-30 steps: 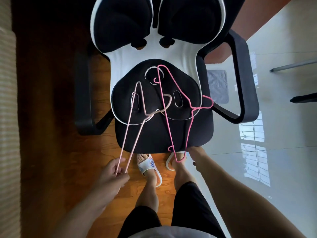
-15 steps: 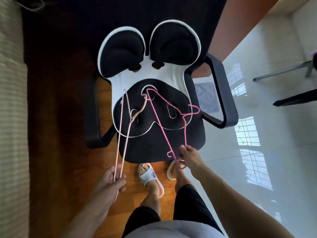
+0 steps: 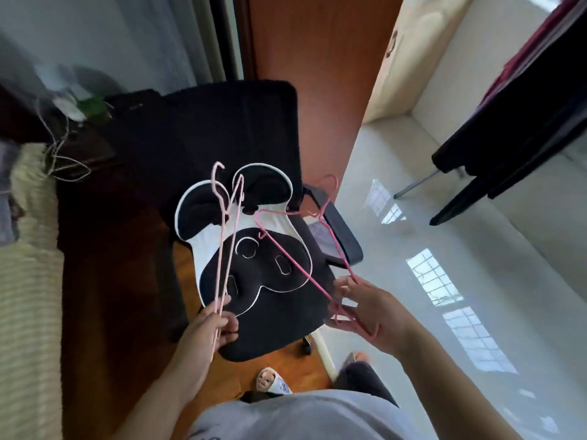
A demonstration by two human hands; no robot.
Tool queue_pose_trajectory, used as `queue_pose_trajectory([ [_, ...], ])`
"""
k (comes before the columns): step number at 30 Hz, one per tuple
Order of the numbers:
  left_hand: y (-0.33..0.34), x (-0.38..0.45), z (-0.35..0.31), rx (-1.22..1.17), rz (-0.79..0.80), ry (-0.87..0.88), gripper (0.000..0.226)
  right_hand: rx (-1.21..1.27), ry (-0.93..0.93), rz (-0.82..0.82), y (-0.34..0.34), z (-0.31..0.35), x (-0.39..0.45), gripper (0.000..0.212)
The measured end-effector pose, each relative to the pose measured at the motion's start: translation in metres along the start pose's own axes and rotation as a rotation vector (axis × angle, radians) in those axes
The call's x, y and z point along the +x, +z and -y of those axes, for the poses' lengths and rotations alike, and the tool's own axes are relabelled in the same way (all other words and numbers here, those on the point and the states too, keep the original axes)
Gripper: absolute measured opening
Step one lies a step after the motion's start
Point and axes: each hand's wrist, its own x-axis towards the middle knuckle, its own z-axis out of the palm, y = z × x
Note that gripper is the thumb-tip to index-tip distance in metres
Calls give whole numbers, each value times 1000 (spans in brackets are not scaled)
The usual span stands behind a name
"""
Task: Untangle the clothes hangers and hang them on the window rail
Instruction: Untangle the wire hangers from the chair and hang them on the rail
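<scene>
My left hand pinches the pale pink hanger at its lower end, hook pointing up; my right hand grips the darker pink hanger by one corner; both hangers sit apart, raised above the chair

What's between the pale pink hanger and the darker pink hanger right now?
Head view: nothing links pale pink wire hanger and darker pink wire hanger; only the black-and-white seat cushion shows behind.
</scene>
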Motion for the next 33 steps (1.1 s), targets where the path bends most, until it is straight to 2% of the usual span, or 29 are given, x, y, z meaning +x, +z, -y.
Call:
queue_pose_trajectory([
  [4,43,-19,-56,113,116,186,33,71,-157,-152,-29,36,-45,34],
  [9,117,-33,-88,278,145,380,31,-89,-405,-423,-89,64,-98,32],
  [13,231,-59,-97,405,186,547,34,-51,-480,-698,-191,65,-163,29],
  [17,353,-96,-98,433,315,567,38,-33,-488,-888,-301,52,-247,26],
  [22,491,-149,-99,401,554,569,18,5,-488,-1057,-394,41,-347,20],
  [28,618,-202,-103,481,753,481,24,180,-579,-1124,-448,34,-426,23],
  [33,702,-222,-124,446,887,487,21,187,-568,-1190,-476,53,-458,21],
])
